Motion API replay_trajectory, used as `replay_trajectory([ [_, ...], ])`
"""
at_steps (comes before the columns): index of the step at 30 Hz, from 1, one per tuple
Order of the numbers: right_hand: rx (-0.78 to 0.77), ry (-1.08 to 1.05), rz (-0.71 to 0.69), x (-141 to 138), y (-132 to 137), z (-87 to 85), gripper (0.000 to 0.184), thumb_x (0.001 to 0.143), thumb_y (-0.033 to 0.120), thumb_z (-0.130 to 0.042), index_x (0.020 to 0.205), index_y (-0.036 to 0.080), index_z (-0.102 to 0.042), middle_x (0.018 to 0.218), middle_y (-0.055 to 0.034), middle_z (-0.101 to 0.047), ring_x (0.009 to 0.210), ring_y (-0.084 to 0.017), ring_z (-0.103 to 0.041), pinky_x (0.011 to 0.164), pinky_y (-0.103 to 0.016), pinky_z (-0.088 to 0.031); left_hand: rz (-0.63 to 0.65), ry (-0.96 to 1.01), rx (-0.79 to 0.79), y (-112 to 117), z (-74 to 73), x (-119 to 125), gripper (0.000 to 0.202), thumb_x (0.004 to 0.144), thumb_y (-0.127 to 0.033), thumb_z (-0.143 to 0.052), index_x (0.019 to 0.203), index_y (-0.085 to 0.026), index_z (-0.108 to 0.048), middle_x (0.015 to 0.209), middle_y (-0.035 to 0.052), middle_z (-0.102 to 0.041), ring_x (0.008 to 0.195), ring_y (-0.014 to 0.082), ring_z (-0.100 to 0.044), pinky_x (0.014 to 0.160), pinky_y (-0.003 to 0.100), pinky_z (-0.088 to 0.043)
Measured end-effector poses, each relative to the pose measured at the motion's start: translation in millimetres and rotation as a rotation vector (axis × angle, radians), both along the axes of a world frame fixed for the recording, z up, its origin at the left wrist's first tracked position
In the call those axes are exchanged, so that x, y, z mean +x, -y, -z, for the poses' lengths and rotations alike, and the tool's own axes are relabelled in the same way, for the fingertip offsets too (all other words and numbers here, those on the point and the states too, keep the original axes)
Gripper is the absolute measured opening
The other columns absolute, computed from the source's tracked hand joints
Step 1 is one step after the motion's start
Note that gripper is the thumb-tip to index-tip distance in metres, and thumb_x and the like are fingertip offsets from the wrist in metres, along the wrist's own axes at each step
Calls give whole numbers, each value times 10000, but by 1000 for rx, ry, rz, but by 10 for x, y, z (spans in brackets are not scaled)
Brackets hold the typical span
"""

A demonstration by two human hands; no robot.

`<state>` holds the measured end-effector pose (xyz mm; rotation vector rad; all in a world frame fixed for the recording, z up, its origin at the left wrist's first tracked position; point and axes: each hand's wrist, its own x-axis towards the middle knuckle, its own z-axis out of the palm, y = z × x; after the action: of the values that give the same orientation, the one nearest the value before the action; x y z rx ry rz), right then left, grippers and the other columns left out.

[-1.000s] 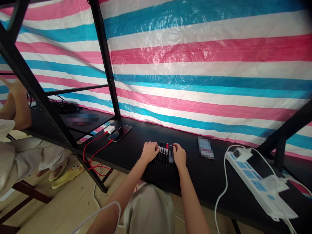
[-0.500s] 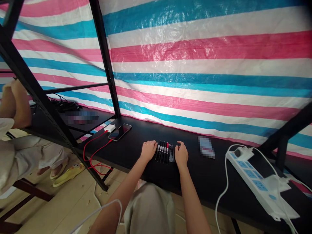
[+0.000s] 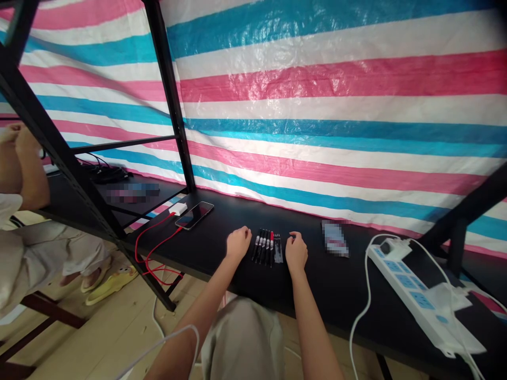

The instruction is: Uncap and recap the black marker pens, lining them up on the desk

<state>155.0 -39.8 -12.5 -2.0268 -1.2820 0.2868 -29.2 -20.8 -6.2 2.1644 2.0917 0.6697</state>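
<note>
Several black pens point(image 3: 267, 246), one with a red cap, lie side by side in a row on the black table point(image 3: 325, 285). My left hand point(image 3: 238, 244) rests on the table just left of the row, fingers curled in, holding nothing. My right hand point(image 3: 297, 250) rests just right of the row, also loosely curled and empty. Neither hand touches the pens.
A phone point(image 3: 194, 215) on a red cable with a white charger point(image 3: 178, 209) lies at the left. A small blurred packet point(image 3: 335, 239) lies right of the pens, then a white power strip point(image 3: 420, 298). Black shelf posts point(image 3: 170, 95) stand left. Another person point(image 3: 24, 211) sits at far left.
Both my hands have drawn apart and away from the pens, which they were touching at each side; the row of pens stays in place.
</note>
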Motion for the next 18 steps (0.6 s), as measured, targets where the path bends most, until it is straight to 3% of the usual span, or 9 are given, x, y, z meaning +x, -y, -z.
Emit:
replay_trajectory([
  [8, -46, 35, -28, -6, 16, -25, 282, 806, 251, -318, 988, 217, -530, 895, -56, -605, 753, -191, -548, 576, -271, -306, 80, 44, 6, -18, 59, 15, 225, 844, -394, -376, 892, -210, -497, 764, 3, -601, 721, 146, -561, 615, 241, -334],
  [12, -108, 86, -87, -42, 14, -58, 237, 775, 252, -374, 947, 237, -537, 910, -36, -603, 770, -184, -553, 597, -268, -320, 176, -28, 66, -4, 84, 53, 198, 775, -395, -472, 825, -207, -507, 851, 8, -582, 826, 162, -537, 687, 264, -340],
  [18, -166, 140, -94, -83, 10, -81, 283, 763, 379, -441, 994, 222, -485, 881, -34, -592, 743, -184, -565, 610, -271, -351, 199, -32, 40, -57, 128, 28, 153, 707, -342, -525, 693, -193, -494, 792, -12, -546, 776, 145, -515, 635, 252, -319],
])
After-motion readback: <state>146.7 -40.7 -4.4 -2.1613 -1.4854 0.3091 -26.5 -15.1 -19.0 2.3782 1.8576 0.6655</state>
